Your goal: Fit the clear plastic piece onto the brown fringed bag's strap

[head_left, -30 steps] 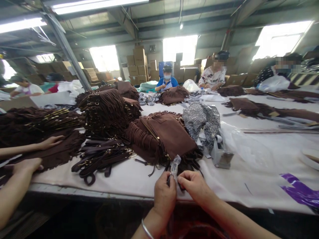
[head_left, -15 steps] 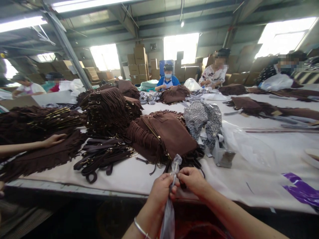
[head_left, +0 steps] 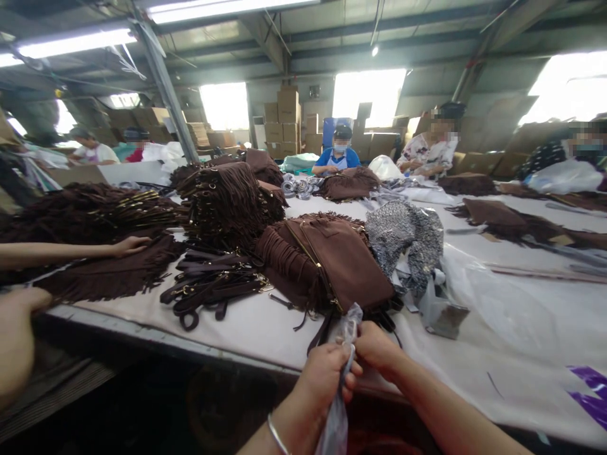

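My left hand (head_left: 325, 376) is closed around a strap in a clear plastic sleeve (head_left: 334, 423). The sleeve's twisted upper end sticks up past my fingers, and its lower part hangs down over the table edge. My right hand (head_left: 379, 347) is closed against the upper part of the sleeve, its fingertips pinching there and partly hidden. Just beyond both hands lies a brown fringed bag (head_left: 353, 265) with a gold zipper, on top of other brown bags. Dark straps (head_left: 213, 284) with gold clasps are heaped to its left.
A stack of fringed bags (head_left: 222, 202) stands behind the straps. Crumpled silver-grey patterned wrapping (head_left: 393, 234) and clear plastic sheeting (head_left: 497, 297) lie to the right. At left, a co-worker's hand (head_left: 130, 245) rests on brown fringed material. Other people sit across the table.
The view has swung left, so everything sits farther right. My right hand has closed in against the sleeve beside my left hand. Another person's hand has come larger into view at the left edge.
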Demonstrator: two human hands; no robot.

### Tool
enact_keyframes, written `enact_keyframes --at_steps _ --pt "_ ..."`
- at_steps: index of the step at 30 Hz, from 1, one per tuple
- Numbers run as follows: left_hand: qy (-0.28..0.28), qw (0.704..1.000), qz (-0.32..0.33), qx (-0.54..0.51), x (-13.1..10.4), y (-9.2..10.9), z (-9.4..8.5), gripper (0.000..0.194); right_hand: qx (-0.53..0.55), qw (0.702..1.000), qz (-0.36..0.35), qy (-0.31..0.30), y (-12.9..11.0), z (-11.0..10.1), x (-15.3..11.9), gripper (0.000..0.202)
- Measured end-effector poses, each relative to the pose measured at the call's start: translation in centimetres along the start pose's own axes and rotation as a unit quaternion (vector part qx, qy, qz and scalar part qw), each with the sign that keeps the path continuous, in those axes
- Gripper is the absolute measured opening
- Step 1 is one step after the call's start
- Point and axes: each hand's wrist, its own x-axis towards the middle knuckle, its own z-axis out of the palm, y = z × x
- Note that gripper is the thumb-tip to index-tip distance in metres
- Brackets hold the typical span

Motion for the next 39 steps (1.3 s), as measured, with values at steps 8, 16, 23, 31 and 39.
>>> enact_keyframes --at_steps 8,16,23,31,39 --pt "0.053 0.984 0.144 0.093 0.0 -1.6 0.7 0.035 0.272 0.958 0.029 -0.082 1.5 0.5 -2.4 0.025" --pt "0.091 0.973 0.203 0.066 1.1 -1.3 -0.8 0.027 0.296 0.955 0.02 0.016 2.0 0.9 -1.2 0.037" --pt "0.126 0.964 0.211 0.097 1.2 -1.3 -0.9 0.024 0.237 0.971 0.037 0.019 1.2 0.5 -1.8 0.038" --pt "0.148 0.955 0.223 0.128 1.1 -0.9 -1.4 0.021 0.216 0.974 0.063 0.022 0.8 0.0 -1.2 0.035" --pt "0.119 0.965 0.201 0.117 1.9 -0.7 -0.4 0.024 0.206 0.978 0.042 0.008 0.7 -0.1 -1.4 0.036"
